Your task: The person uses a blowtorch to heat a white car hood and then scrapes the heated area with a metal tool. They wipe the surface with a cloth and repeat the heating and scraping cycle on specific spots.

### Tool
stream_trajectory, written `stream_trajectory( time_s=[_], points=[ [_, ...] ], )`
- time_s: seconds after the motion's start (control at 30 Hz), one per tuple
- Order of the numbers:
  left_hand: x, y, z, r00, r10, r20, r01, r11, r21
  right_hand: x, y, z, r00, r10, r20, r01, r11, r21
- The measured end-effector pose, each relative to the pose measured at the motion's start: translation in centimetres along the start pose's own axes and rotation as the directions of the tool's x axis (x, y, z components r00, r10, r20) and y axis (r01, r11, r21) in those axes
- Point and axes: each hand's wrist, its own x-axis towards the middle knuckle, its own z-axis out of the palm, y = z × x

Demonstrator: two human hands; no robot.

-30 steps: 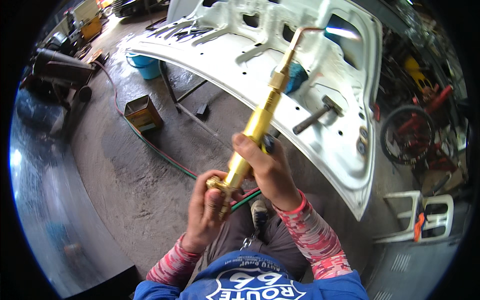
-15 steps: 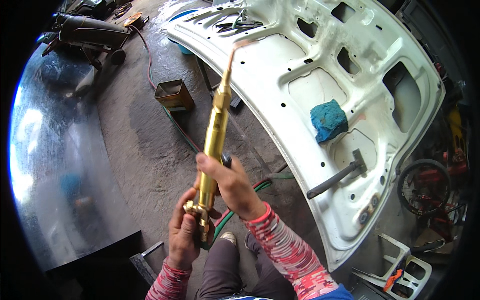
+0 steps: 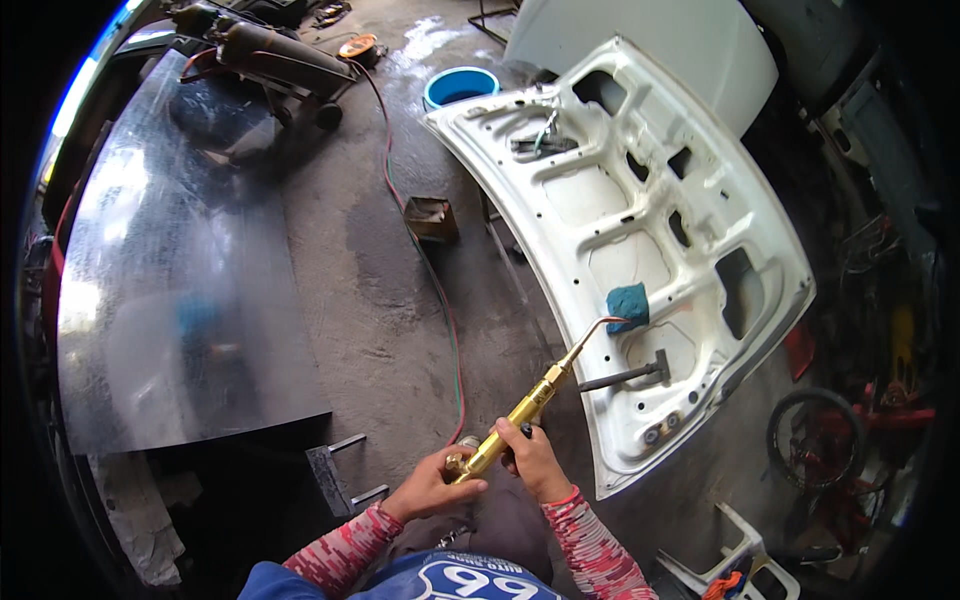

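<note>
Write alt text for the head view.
Both hands grip a brass torch, left hand at its rear, right hand on the body, its bent tip near a blue rag on a white car panel. A hammer lies nearby; red and green hoses cross the concrete floor.

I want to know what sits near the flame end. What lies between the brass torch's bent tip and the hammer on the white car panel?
In the head view, only bare white panel lies between the torch tip and the hammer. The blue-green cloth sits just above the tip.

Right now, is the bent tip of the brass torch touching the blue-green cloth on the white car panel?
Cannot tell. In the head view the brass torch tip ends right at the edge of the blue-green cloth, but from above no gap or contact shows plainly.
</note>
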Motion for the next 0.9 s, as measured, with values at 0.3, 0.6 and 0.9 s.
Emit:
stream_trajectory(
  time_s=[0.3,0.6,0.9],
  points=[
    [-0.8,13.4,3.1,0.889,0.410,-0.206,-0.358,0.900,0.248,-5.5,-13.2,1.2,0.910,-0.410,-0.069,0.409,0.912,-0.021],
    [3.5,17.1,-0.5,0.831,0.556,0.016,-0.537,0.795,0.280,-1.6,-20.0,1.2,0.770,-0.573,-0.281,0.635,0.730,0.251],
    [3.8,8.7,-23.5,0.984,0.037,-0.173,0.084,0.762,0.642,5.7,-30.5,-4.5,0.732,-0.588,-0.344,0.406,0.782,-0.472]
  ],
)
